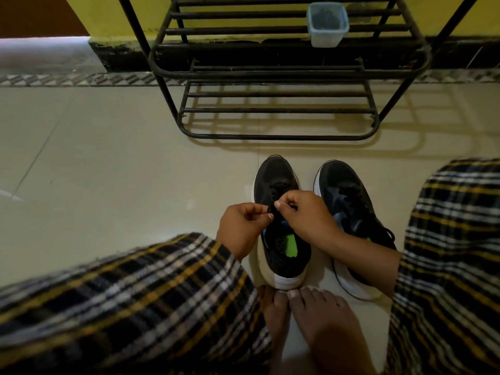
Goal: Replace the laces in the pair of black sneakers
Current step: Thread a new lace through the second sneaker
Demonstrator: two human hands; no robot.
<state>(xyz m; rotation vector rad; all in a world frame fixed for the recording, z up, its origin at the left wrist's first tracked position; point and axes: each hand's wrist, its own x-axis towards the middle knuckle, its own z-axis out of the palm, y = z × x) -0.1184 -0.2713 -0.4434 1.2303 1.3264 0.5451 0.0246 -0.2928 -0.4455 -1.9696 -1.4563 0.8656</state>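
Note:
Two black sneakers with white soles stand side by side on the floor, toes pointing away from me. Over the left sneaker (276, 180), which has a green insole, both hands work at the black lace (273, 194). My left hand (242, 226) pinches the lace at the shoe's left side. My right hand (305, 215) pinches it just above the tongue. The right sneaker (349, 196) is laced in black and lies partly under my right forearm.
A black metal shoe rack (276, 109) stands against the yellow wall ahead, with a clear plastic tub (327, 25) on an upper shelf. My bare feet (311, 307) touch the left sneaker's heel. Plaid-covered knees flank the shoes on the pale tiled floor (121, 163).

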